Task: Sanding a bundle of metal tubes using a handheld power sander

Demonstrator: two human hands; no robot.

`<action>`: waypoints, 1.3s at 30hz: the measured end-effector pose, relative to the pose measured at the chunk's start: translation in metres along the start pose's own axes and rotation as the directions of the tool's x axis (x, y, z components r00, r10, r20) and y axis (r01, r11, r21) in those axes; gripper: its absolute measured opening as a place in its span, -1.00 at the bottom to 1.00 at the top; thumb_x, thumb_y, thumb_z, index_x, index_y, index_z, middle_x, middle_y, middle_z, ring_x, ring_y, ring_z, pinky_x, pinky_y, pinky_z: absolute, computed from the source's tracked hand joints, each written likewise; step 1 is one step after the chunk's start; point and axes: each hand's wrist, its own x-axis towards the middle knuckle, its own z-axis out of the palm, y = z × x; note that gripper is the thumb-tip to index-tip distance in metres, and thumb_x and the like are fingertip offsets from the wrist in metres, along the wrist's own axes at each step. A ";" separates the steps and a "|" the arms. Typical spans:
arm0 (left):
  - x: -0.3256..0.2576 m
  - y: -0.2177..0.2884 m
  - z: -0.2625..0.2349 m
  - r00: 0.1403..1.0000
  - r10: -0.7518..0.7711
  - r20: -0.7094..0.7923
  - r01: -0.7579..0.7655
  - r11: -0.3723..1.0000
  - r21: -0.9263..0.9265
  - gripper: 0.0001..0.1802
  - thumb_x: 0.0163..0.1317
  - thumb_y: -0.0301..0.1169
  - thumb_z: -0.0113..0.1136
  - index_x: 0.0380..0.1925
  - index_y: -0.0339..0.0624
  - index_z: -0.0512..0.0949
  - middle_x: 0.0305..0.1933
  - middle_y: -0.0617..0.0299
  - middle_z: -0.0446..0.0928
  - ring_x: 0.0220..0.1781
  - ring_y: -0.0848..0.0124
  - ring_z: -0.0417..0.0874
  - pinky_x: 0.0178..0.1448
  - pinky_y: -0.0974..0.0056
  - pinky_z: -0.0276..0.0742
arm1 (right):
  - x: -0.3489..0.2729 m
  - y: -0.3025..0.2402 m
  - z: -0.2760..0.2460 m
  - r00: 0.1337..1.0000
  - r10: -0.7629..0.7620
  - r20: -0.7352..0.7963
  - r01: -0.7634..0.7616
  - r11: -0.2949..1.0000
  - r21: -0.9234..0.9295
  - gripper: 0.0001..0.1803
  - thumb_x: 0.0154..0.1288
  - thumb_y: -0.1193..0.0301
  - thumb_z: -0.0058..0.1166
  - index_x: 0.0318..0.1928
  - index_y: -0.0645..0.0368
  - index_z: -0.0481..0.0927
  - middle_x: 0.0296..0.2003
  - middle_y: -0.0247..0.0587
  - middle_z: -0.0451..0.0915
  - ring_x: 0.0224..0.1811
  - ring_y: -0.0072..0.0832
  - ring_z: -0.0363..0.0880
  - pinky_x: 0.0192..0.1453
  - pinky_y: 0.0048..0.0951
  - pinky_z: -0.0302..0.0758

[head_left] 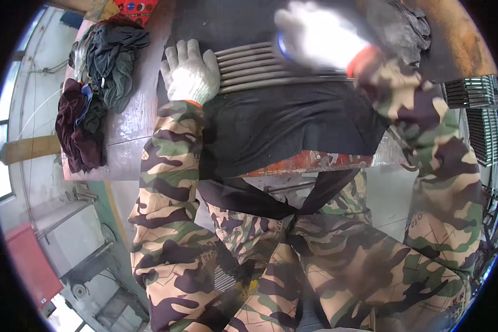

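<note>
Several slim grey metal rods (246,69) lie side by side on a black cloth (271,119) that covers the middle of the workbench. My left hand (191,72), in a white knit glove, rests flat at the rods' left ends with its fingers stretched out. Over the right part of the rods is my right hand (318,36), also in a white glove, smeared by motion. A blue edge shows at its left side; I cannot make out what it is. The right hand's fingers cannot be told apart, and the hand and sleeve hide part of the rods.
Crumpled dark rags (113,61) and a maroon rag (74,122) lie at the bench's left. A grey rag (406,33) sits at the far right. Stacked metal rods (481,133) stand beyond the right side. A red box (135,8) is at the back left.
</note>
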 end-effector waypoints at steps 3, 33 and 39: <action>0.008 -0.004 -0.005 0.999 -0.038 -0.008 0.038 0.999 0.020 -0.49 0.47 -0.08 0.09 0.20 -0.23 0.58 0.30 0.01 0.57 0.46 -0.11 0.44 0.47 -0.26 0.35 | -0.031 0.000 -0.009 0.984 -0.163 -0.069 0.165 0.986 0.028 -0.66 0.43 0.23 0.10 0.04 0.15 0.70 -0.02 0.13 0.68 0.08 0.06 0.72 0.05 0.08 0.74; -0.013 -0.002 -0.017 0.999 0.003 0.050 -0.004 1.000 0.013 -0.41 0.53 -0.06 0.00 0.36 -0.23 0.50 0.41 -0.09 0.51 0.48 -0.18 0.44 0.53 -0.23 0.29 | -0.063 0.050 -0.011 0.929 -0.277 -0.246 0.284 0.959 -0.007 -0.81 0.31 0.28 0.20 -0.23 0.15 0.65 -0.27 0.05 0.63 -0.22 0.04 0.69 -0.24 0.03 0.66; -0.005 0.012 -0.012 0.998 0.024 0.051 -0.020 0.997 -0.080 -0.42 0.49 -0.08 0.05 0.32 -0.24 0.52 0.41 -0.10 0.51 0.51 -0.20 0.42 0.53 -0.24 0.31 | -0.045 0.070 -0.012 0.942 -0.218 -0.255 0.206 0.976 -0.073 -0.79 0.30 0.27 0.21 -0.24 0.16 0.63 -0.32 0.05 0.61 -0.28 0.04 0.68 -0.26 0.05 0.66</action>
